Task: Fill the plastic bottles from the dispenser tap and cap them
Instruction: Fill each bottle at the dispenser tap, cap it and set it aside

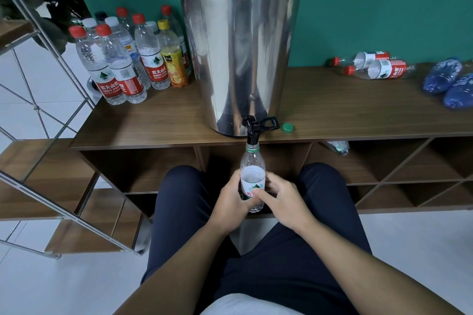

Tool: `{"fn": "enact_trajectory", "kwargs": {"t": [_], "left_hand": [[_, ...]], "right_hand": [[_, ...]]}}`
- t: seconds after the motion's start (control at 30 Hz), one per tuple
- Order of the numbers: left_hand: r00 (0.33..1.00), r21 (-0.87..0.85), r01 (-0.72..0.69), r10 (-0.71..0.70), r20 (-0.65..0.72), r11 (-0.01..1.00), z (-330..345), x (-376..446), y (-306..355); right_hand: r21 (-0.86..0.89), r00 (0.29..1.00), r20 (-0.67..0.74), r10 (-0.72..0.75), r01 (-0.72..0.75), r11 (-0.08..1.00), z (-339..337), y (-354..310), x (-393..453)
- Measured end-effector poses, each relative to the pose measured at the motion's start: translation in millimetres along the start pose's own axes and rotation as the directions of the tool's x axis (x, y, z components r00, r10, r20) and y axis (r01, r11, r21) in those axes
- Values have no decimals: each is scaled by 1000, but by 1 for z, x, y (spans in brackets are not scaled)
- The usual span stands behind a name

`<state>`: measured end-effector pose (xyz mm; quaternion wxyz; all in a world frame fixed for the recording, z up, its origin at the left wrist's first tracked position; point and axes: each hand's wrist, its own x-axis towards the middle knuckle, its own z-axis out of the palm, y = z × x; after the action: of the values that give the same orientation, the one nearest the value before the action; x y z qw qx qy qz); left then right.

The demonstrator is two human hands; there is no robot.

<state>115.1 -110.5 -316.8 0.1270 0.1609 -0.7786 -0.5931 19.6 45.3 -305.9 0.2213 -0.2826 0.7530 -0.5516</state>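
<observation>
- The dispenser (240, 59) is cut off by the top edge at 12 o'clock; its lid does not show whole.
- The bottle (252, 161) has its lower body hidden by the left hand (234, 195) and the right hand (284, 199); its label is only partly legible.
- Whether water flows from the tap (252, 133) cannot be told.
- At 10 o'clock, the rear standing bottles (122, 18) are masked by those in front.
- At 3 o'clock, blue bundles (450, 84) run off the edge, contents unclear.
- An object in the shelf (337, 147) under the tabletop is too shadowed to identify.
</observation>
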Motion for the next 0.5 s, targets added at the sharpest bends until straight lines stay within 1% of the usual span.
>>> {"fn": "enact_trajectory", "kwargs": {"t": [0.5], "left_hand": [[1000, -33, -6, 6, 5, 999, 0, 0, 0]], "right_hand": [[-7, 1000, 0, -11, 11, 1000, 0, 2, 1]]}}
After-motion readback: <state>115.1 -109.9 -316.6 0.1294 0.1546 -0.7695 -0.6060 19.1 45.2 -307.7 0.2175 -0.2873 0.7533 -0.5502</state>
